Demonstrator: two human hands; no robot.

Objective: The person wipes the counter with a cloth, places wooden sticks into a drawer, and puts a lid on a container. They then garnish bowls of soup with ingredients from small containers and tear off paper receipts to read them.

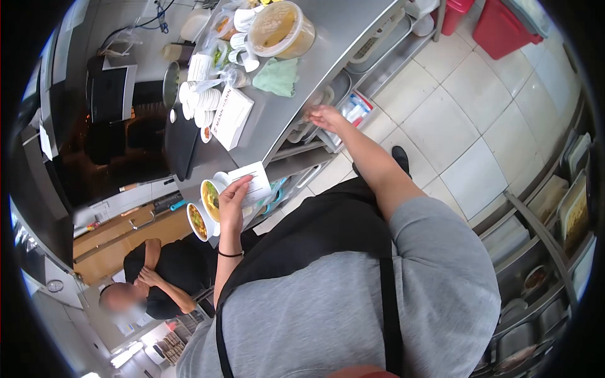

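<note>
My left hand (233, 194) pinches a white paper slip (253, 179) with printed lines. Just beyond the hand, at the counter edge, stand white bowls of food: a bowl with yellow and green contents (210, 200) and a bowl with reddish-brown contents (198, 222). My right hand (324, 118) reaches low beside the steel counter, at the shelf under it. Its fingers are drawn together near stacked pale containers (299, 131); whatever they grip is too small to make out. A blue, red and white package (357, 110) lies close to that hand.
The steel counter (328, 38) holds a large lidded plastic tub (282, 28), a green cloth (276, 77), a white box (232, 118) and stacked white lids (205, 101). A person in black (179, 271) stands with arms folded at left. Metal racks (535, 220) line the right.
</note>
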